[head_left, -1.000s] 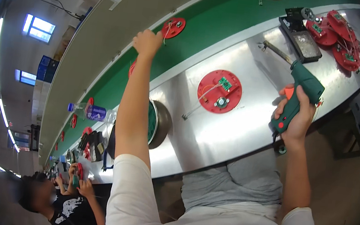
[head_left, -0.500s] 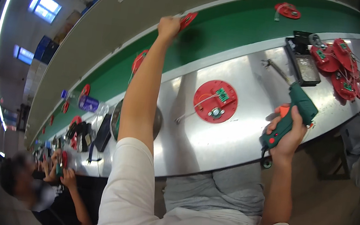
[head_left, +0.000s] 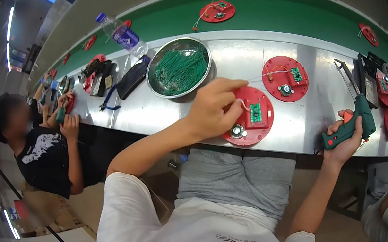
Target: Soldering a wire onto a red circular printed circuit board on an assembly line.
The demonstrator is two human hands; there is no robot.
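Observation:
My left hand point(head_left: 213, 108) is closed at the left side of a red round disc point(head_left: 264, 130), its fingers bent by the white wires and its index finger stretched out above. This disc bears a green circuit board and a small round silver part. The fingers hide its left edge. Behind it and to the right, a second red disc point(head_left: 273, 85) of the same kind lies on the metal bench, with a white wire trailing left. My right hand point(head_left: 346, 141) grips a green soldering gun point(head_left: 356, 124) with an orange trigger, its long tip pointing up and away from me.
Left of the discs stands a metal bowl point(head_left: 150, 73) of green wires. Beyond it are a bottle point(head_left: 125, 37), a black case point(head_left: 132, 77) and pliers point(head_left: 109, 102). More red discs point(head_left: 217, 11) rest along the green ledge. Right is a black tray point(head_left: 369, 85); people sit on both sides.
My left hand has come down from the green ledge to the bench with a red disc. The view has shifted, bringing the bowl into sight. My right hand still holds the soldering gun.

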